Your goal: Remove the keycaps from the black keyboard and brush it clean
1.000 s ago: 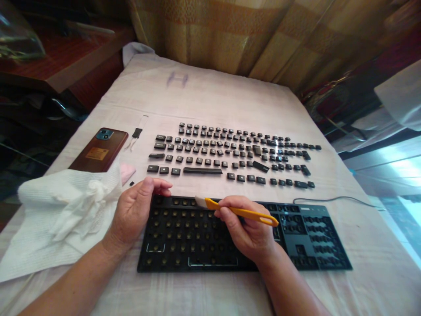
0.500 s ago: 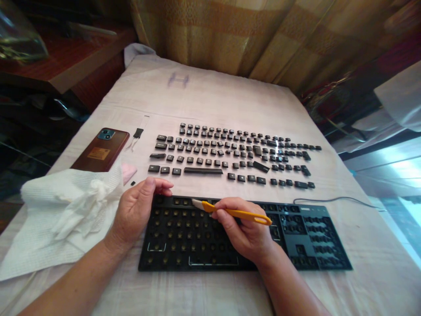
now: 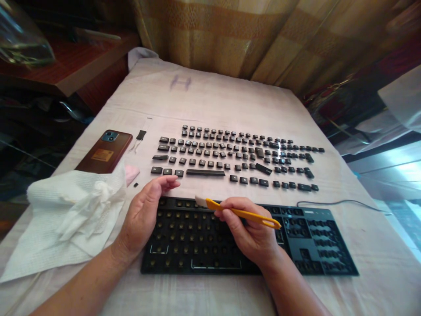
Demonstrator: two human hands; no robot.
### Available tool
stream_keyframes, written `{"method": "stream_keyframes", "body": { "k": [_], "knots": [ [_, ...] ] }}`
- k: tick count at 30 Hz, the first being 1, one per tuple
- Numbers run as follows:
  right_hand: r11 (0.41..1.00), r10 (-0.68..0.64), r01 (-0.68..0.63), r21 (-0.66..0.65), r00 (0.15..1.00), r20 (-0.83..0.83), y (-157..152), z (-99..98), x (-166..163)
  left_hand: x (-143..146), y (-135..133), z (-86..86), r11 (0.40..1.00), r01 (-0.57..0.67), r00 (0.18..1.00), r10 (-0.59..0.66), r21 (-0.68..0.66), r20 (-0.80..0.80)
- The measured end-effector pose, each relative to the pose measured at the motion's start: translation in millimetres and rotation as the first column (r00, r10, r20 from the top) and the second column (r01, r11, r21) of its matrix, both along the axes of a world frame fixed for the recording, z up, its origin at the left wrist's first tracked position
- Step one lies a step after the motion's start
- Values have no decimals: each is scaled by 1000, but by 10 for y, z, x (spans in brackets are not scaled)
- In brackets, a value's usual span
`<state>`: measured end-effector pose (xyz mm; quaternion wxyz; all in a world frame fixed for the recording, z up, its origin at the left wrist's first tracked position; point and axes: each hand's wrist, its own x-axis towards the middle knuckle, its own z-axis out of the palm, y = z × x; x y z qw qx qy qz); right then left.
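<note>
A dark keyboard [image 3: 179, 261] with its keycaps off lies before me, bare stems and a few wire stabilizers showing. My right hand [image 3: 251, 230] pinches the yellow handle of a small brush [image 3: 243, 213] over the keyboard's back part. The pale bristles point left, at the top row of stems; whether they touch cannot be made out. Along the keyboard's left end rests my left hand [image 3: 143, 215], fingers stretched loosely past its back edge and holding nothing I can see. Behind the keyboard, loose black keycaps [image 3: 205, 173] are laid out in rows.
A crumpled white cloth [image 3: 82, 215] lies left of my left hand, with a phone [image 3: 107, 151] and a wire keycap puller [image 3: 141, 135] beyond. A small pink piece [image 3: 131, 174] sits beside the cloth. The keyboard's cable [image 3: 342, 202] runs off right. A wooden desk [image 3: 95, 61] stands at the left.
The brush's bristles have lifted a little and the handle has shifted slightly right with my right hand. My left hand's fingers are more stretched out. The whole view has shifted slightly.
</note>
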<state>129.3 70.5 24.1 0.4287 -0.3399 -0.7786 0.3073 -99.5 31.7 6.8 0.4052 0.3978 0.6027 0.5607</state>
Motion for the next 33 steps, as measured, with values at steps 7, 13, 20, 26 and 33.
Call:
{"method": "stream_keyframes", "body": {
  "k": [7, 13, 20, 26, 33],
  "knots": [
    [998, 66, -68, 14, 995, 80, 1, 22, -13, 19, 29, -43, 996, -89, 941, 75, 29, 331],
    [997, 47, -48, -69, 999, -4, -23, 7, -4, 28, 52, 1, 996, -76, 916, 55, 36, 398],
    [988, 32, -51, 143, 991, 127, 21, 64, -23, -12, 60, -26, 999, -33, 933, 21, 27, 359],
    [994, 20, -28, 109, 997, 74, 2, 90, -13, -171, 76, 27, 998, -51, 985, 55, 28, -163],
    [984, -48, 31, 173, 994, 94, 17, 84, -4, -312, 97, 67, 996, 31, 769, 32, 87, -638]
  ]
}}
